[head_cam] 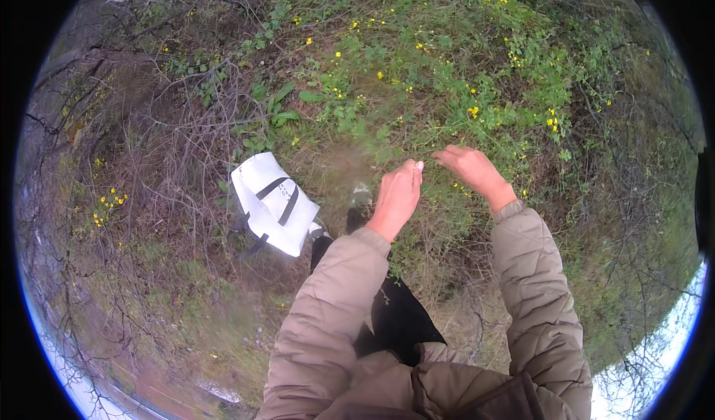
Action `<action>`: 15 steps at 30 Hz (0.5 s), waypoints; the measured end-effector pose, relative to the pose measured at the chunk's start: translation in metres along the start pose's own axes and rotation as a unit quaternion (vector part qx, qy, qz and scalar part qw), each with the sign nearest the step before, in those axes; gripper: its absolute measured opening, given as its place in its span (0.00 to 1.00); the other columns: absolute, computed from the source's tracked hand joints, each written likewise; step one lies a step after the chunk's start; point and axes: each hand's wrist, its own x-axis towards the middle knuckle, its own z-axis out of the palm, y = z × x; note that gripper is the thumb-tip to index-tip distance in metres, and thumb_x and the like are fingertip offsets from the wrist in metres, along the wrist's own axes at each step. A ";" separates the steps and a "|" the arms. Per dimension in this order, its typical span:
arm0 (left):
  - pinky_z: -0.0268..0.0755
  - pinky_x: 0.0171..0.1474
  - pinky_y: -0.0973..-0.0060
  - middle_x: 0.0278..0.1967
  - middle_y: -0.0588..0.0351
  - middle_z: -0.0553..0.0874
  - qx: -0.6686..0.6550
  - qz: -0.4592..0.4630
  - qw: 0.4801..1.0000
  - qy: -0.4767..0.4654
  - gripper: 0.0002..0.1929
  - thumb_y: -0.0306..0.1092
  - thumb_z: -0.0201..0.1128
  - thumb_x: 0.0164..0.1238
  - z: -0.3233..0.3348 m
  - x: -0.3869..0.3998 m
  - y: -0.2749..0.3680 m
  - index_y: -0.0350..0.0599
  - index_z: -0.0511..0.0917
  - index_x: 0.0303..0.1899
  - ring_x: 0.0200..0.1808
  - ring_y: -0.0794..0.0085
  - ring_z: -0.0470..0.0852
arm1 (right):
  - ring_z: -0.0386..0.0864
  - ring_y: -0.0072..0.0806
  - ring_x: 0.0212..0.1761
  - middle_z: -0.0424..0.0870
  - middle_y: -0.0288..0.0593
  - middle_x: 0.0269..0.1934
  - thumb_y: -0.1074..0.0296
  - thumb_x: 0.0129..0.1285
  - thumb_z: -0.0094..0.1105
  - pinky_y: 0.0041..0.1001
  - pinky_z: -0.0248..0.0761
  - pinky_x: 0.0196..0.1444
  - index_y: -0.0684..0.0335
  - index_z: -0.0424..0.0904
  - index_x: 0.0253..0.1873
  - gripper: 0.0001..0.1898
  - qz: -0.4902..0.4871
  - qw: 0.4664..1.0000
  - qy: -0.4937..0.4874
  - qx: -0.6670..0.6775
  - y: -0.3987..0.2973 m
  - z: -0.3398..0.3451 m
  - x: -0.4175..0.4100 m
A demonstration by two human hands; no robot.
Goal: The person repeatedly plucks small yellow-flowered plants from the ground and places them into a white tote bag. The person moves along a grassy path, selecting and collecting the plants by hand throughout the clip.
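Note:
My left hand [397, 195] is in front of me with thumb and forefinger pinched together. A thin plant stem [427, 160] seems to show at its fingertips, though it is hard to separate from the greenery behind. Just to the right, my right hand [470, 170] is bent at the wrist with fingers pointing towards the left one. A small gap parts the two hands; whether the right fingers grip anything is hidden. Beneath and beyond them grow low green plants with yellow flowers [473, 112].
A white bag with dark handles [267, 196] lies to the left by my foot [318, 230]. Bare, tangled twigs [184, 118] spread over the ground at left. More yellow flowers [109, 203] grow at far left. Dry grass surrounds my dark-trousered legs [402, 314].

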 end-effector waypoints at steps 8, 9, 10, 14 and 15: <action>0.57 0.27 0.87 0.20 0.67 0.71 -0.315 -0.137 0.936 -0.077 0.17 0.44 0.44 0.75 -0.060 -0.038 -0.040 0.45 0.72 0.29 0.23 0.87 0.65 | 0.67 0.50 0.61 0.74 0.57 0.53 0.34 0.51 0.59 0.41 0.59 0.63 0.65 0.73 0.57 0.39 0.252 0.956 -0.151 0.006 0.002 0.051 0.098; 0.58 0.28 0.87 0.21 0.66 0.71 -0.341 -0.132 0.928 -0.074 0.17 0.44 0.44 0.75 -0.068 -0.045 -0.044 0.45 0.72 0.29 0.23 0.86 0.65 | 0.67 0.50 0.61 0.74 0.57 0.54 0.34 0.50 0.59 0.42 0.58 0.63 0.65 0.72 0.57 0.40 0.273 0.935 -0.200 -0.104 0.000 0.061 0.113; 0.58 0.29 0.86 0.23 0.64 0.74 -0.347 -0.131 0.926 -0.067 0.16 0.41 0.44 0.74 -0.075 -0.051 -0.047 0.42 0.73 0.30 0.24 0.85 0.66 | 0.68 0.48 0.60 0.74 0.55 0.54 0.35 0.51 0.59 0.42 0.59 0.63 0.64 0.73 0.56 0.38 0.257 0.938 -0.207 -0.111 -0.003 0.071 0.126; 0.61 0.31 0.87 0.27 0.63 0.77 -0.337 -0.109 0.934 -0.040 0.12 0.38 0.49 0.72 -0.099 -0.069 -0.061 0.41 0.75 0.35 0.26 0.86 0.68 | 0.71 0.44 0.58 0.77 0.48 0.52 0.41 0.55 0.58 0.42 0.59 0.61 0.61 0.78 0.48 0.27 0.247 0.945 -0.203 -0.071 -0.017 0.105 0.154; 0.61 0.32 0.87 0.27 0.63 0.77 -0.315 -0.091 0.944 -0.029 0.10 0.37 0.52 0.71 -0.101 -0.070 -0.065 0.41 0.75 0.35 0.27 0.87 0.68 | 0.73 0.43 0.57 0.78 0.47 0.51 0.43 0.56 0.58 0.42 0.60 0.61 0.59 0.80 0.45 0.24 0.264 0.942 -0.201 -0.043 -0.019 0.110 0.154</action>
